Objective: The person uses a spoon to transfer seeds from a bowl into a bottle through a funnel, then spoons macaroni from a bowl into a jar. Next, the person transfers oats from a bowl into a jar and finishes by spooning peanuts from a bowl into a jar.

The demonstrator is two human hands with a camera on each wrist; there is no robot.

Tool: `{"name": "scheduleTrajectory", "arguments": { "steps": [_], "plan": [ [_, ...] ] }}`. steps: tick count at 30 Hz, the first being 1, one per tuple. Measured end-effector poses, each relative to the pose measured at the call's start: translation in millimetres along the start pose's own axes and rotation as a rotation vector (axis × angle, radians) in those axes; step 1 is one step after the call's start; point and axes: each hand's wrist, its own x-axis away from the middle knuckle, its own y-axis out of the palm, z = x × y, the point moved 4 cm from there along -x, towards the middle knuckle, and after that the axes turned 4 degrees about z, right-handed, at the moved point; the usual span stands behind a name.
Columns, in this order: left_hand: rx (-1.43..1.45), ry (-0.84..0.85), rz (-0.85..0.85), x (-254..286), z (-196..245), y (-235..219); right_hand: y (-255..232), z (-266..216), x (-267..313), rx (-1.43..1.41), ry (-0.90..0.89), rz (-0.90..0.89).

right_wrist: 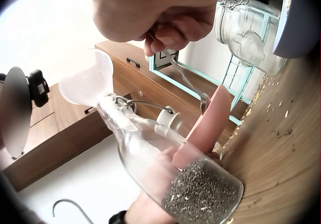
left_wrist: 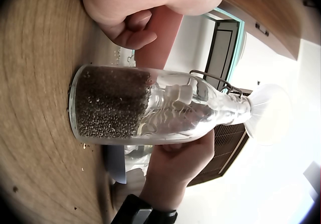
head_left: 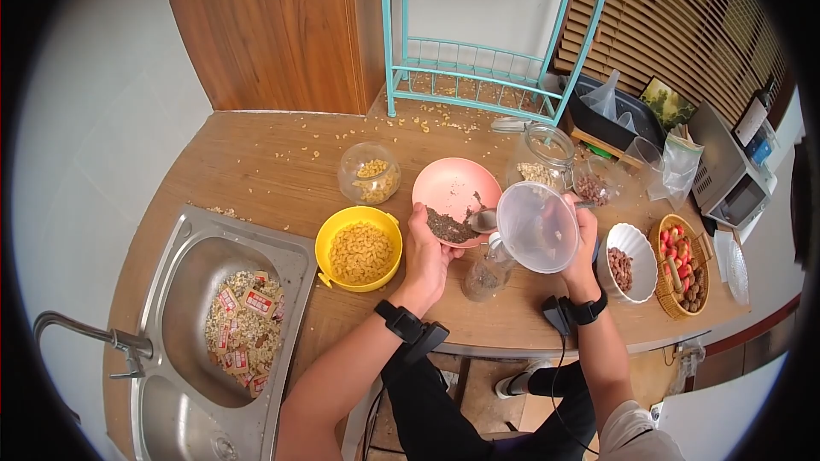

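My left hand [head_left: 424,235] grips the near rim of a pink bowl [head_left: 457,183] and holds it tilted, with dark seeds [head_left: 448,226] gathered at its low edge. Pinched in my right hand [head_left: 583,224] is the handle of a metal spoon [head_left: 483,220], whose head lies at the bowl's edge. Between the hands a glass swing-top bottle [head_left: 485,277] stands on the wooden counter with a clear funnel [head_left: 536,226] in its neck. The bottle [left_wrist: 150,106] is partly filled with dark seeds. In the right wrist view the spoon [right_wrist: 188,81] reaches down to the bowl [right_wrist: 210,123].
A yellow bowl of pale kernels [head_left: 359,248] and a small glass jar [head_left: 369,172] stand to the left. The steel sink [head_left: 184,256] holds grains and packets. A white bowl of nuts [head_left: 628,260], a basket [head_left: 683,265], a big jar [head_left: 542,158] and a teal rack [head_left: 487,77] lie right and behind.
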Motion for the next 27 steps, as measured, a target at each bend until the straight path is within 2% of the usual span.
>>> {"name": "scheduleTrajectory", "arguments": {
  "steps": [2,6,8,12,18,27],
  "plan": [
    [-0.002,-0.005,-0.01,0.8,1.0,1.1,2.9,-0.7,-0.2,-0.078,0.019,-0.015],
    [-0.004,-0.02,0.007,0.6,0.7,1.9,10.8,-5.6,3.8,-0.028,0.106,-0.095],
    [-0.004,-0.025,0.01,-0.6,-0.9,0.5,18.8,-5.4,7.2,-0.161,0.172,-0.141],
    [0.011,-0.021,-0.001,-4.2,-5.6,-4.8,16.5,1.6,5.0,-0.209,0.133,-0.13],
    [0.047,-0.041,-0.019,-1.6,-0.7,-0.9,21.8,-3.8,3.4,-0.125,0.146,-0.121],
    [0.108,-0.047,0.008,-3.2,-2.9,-2.1,25.6,-3.7,7.5,-0.11,0.184,-0.275]
  ]
}}
